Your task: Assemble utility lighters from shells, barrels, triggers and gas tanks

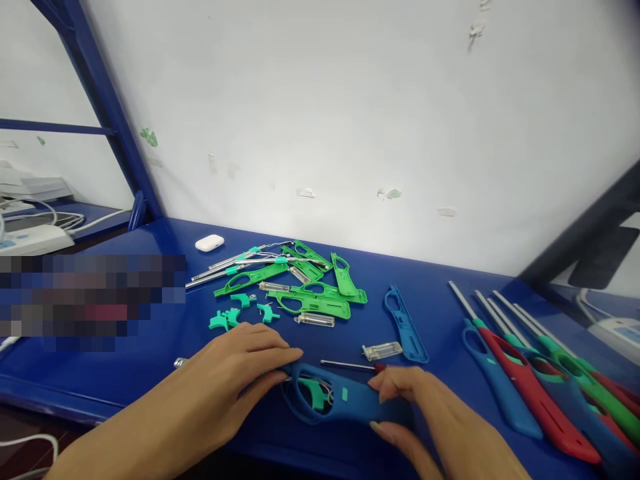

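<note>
A blue lighter body (357,398) with a teal trigger (316,393) and thin wires in its opening lies between my hands at the table's front. My left hand (235,380) pinches its left end, where a metal tube tip (180,363) pokes out beyond the hand. My right hand (425,407) grips its right end between thumb and fingers. Just behind it lies a screwdriver (347,365), its red handle partly hidden by my right hand. A clear fuel tank (382,351) and a loose blue half-shell (406,325) are farther back.
Green half-shells (320,303), clear tanks (315,320), teal triggers (243,300) and metal tubes (215,273) lie mid-table. A white case (209,243) sits behind them. Several lighters, including a red one (543,397), lie at right. The blue table (175,240) meets a white wall.
</note>
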A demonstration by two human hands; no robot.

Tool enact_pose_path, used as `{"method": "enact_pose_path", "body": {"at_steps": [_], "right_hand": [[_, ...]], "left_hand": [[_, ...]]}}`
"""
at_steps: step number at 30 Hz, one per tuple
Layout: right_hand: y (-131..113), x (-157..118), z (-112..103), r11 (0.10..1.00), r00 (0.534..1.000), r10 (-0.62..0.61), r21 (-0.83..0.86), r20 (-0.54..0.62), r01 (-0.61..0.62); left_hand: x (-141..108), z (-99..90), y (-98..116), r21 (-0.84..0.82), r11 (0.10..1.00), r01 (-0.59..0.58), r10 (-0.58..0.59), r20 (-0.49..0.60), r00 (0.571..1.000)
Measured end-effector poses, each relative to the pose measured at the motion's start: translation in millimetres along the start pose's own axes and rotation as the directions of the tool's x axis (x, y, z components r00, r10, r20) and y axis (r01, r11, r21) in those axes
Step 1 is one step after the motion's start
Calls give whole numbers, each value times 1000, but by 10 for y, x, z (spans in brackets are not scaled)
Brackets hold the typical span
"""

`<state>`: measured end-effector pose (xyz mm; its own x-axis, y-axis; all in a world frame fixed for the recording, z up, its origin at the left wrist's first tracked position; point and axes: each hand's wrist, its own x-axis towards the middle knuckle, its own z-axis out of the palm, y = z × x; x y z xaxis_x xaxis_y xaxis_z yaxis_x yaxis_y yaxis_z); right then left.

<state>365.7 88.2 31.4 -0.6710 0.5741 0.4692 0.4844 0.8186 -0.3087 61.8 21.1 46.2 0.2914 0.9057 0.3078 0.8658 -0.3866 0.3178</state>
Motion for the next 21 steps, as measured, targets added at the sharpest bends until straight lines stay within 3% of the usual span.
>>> {"method": "enact_pose_path", "body": {"at_steps": [9, 21], "right_hand": [[-38, 55, 44, 999, 986, 40, 11, 162, -43], [-14, 51, 59, 999, 986, 27, 23, 165, -31]], "left_hand": [[-3, -15, -37, -103, 993, 51, -31, 186, 982], [9, -21, -10, -81, 995, 57, -43, 172, 984]]}}
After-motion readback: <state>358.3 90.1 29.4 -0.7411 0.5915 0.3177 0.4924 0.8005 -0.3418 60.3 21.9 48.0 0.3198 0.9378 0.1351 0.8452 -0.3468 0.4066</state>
